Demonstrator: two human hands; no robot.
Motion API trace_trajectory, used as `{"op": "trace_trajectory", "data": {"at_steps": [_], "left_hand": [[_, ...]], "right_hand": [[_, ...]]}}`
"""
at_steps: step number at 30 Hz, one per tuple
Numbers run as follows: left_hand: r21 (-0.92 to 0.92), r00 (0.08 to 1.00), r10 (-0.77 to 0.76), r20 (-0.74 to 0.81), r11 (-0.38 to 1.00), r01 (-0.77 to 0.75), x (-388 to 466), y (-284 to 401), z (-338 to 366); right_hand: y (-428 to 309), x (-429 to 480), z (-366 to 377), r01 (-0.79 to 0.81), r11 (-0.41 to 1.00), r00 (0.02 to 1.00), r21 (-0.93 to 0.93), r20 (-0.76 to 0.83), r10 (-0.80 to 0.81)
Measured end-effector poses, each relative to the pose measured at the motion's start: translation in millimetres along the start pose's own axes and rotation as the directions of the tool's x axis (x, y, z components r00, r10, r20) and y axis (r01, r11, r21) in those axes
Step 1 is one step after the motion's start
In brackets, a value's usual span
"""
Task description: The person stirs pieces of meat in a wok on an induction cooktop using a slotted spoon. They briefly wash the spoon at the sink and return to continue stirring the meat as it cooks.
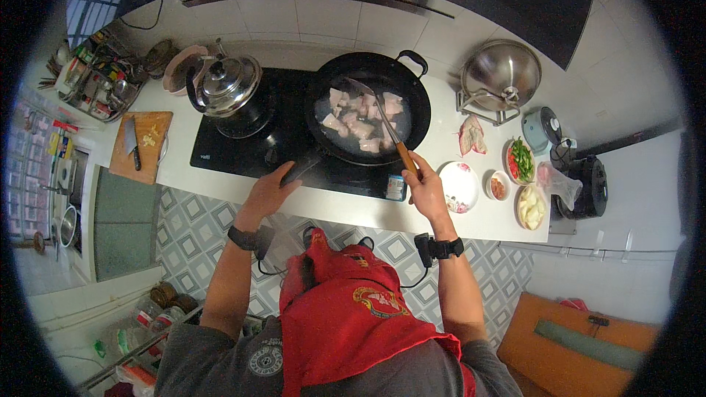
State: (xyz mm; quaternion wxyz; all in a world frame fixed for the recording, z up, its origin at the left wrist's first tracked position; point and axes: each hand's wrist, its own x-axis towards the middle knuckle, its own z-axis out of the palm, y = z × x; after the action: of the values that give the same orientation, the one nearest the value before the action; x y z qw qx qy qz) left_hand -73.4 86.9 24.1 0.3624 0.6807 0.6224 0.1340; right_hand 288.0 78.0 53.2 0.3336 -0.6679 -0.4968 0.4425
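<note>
A black wok sits on the glass cooktop, with pale pieces of meat in cloudy liquid inside. My left hand is around the wok's long black handle, close to the counter's front edge. In my right hand is the wooden handle of a metal spatula. The spatula's shaft slants up and left over the meat, and its blade rests among the pieces near the far side. A second, short loop handle sticks out at the wok's back right.
A steel kettle stands on the left burner. Farther left, a cleaver lies on a wooden cutting board. On the right are a floral plate, a small bowl, sliced peppers, pale slices and a lid on a rack.
</note>
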Motion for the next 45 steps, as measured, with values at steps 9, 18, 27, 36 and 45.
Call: {"op": "trace_trajectory", "data": {"at_steps": [9, 18, 27, 36, 45], "left_hand": [[-0.007, 1.000, 0.018, 0.002, 1.000, -0.018, -1.9, 2.2, -1.9], [0.013, 0.999, -0.023, 0.044, 1.000, 0.023, 0.8, 1.8, -4.2], [0.016, 0.998, -0.038, 0.051, 0.999, 0.037, 2.0, 0.5, -2.5], [-0.019, 0.996, -0.054, 0.069, 0.998, 0.056, 0.8, 0.3, -3.3], [-0.037, 0.997, -0.040, 0.064, 0.998, 0.043, -1.9, 1.3, -3.8]], "right_hand": [[-5.5, -38.8, -25.7, -0.078, 0.996, 0.994, -0.032, 0.079, 0.081], [3.3, -32.8, -27.5, -0.070, 0.997, 0.997, 0.018, -0.029, 0.071], [10.4, -25.6, -31.4, -0.072, 0.997, 0.993, 0.024, -0.094, 0.074], [0.7, -7.9, 8.1, 0.444, 0.817, 0.865, -0.368, -0.061, -0.498], [0.5, -29.7, -0.8, 0.302, 0.736, 0.939, -0.605, 0.055, -0.340]]}}
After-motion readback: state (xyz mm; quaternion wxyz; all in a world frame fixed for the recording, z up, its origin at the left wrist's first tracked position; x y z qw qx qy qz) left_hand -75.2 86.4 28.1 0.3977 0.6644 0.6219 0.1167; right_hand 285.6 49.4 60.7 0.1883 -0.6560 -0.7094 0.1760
